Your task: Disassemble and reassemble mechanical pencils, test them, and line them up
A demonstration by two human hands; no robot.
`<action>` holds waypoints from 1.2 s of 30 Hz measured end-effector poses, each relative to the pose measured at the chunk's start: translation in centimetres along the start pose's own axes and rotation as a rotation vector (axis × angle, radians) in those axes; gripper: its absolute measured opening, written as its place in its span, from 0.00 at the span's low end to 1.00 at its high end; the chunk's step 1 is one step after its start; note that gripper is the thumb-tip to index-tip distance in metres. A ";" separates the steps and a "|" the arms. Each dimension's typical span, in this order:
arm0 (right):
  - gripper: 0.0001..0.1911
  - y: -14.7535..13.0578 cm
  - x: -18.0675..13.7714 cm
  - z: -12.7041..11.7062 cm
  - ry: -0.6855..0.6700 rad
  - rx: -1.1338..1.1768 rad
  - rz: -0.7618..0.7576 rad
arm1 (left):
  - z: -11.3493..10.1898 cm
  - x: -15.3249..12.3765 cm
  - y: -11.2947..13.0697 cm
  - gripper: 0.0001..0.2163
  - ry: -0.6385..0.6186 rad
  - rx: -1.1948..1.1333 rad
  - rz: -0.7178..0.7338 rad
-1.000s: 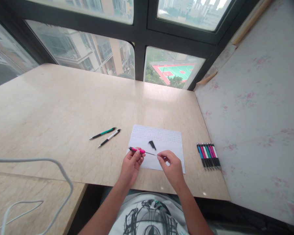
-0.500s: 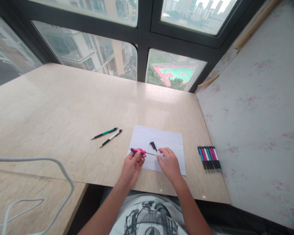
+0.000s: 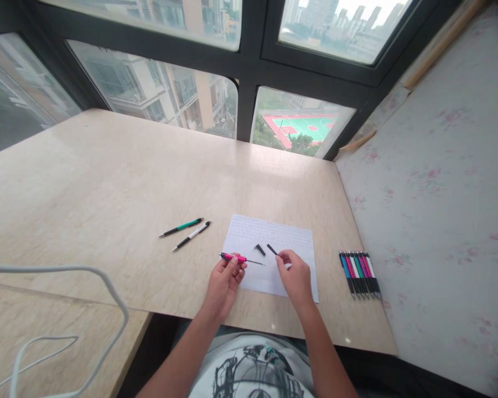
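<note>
My left hand (image 3: 224,279) is closed on a pink pen barrel (image 3: 233,257), and a thin dark refill tip pokes out of the barrel to the right. My right hand (image 3: 294,273) pinches a small black pen part (image 3: 272,249) just above the white sheet of paper (image 3: 274,235). Another small black part (image 3: 260,250) lies on the paper between my hands.
A green pen (image 3: 181,226) and a white pen (image 3: 192,235) lie to the left on the beige table (image 3: 108,182). A row of several coloured pens (image 3: 359,273) lies at the right. A white cable (image 3: 66,309) loops at the lower left. Windows stand behind, a wall at the right.
My right hand has let go of the refill tip, moved up to the black parts and taken one of them. The pink barrel stays in my left hand.
</note>
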State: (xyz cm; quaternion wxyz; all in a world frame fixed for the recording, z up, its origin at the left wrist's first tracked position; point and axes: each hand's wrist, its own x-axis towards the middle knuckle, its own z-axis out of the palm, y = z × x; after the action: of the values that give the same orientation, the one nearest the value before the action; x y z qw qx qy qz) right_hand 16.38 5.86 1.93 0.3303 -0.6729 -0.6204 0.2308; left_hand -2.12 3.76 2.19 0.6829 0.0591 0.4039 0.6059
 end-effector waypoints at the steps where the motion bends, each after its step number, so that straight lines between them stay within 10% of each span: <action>1: 0.09 0.1 -0.2 -0.6 -0.029 0.104 0.034 | 0.0 0.0 0.1 0.09 0.003 0.006 0.004; 10: 0.14 -0.1 -2.4 -3.8 -0.084 0.382 0.123 | 0.5 0.0 0.3 0.11 0.024 0.053 0.032; 26: 0.10 -1.7 -3.5 -1.5 -0.109 0.414 0.088 | 1.3 -1.5 -2.3 0.11 -0.059 0.155 -0.034; 36: 0.23 -1.9 -3.4 -2.3 -0.161 0.330 0.140 | 1.3 -1.8 -2.3 0.11 -0.141 0.222 -0.046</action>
State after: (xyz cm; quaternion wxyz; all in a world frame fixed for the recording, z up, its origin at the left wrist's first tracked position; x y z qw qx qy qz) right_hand 16.30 2.12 4.52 0.3684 -0.6306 -0.5501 0.4050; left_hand 0.60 2.07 2.59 0.7126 0.1673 0.4205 0.5361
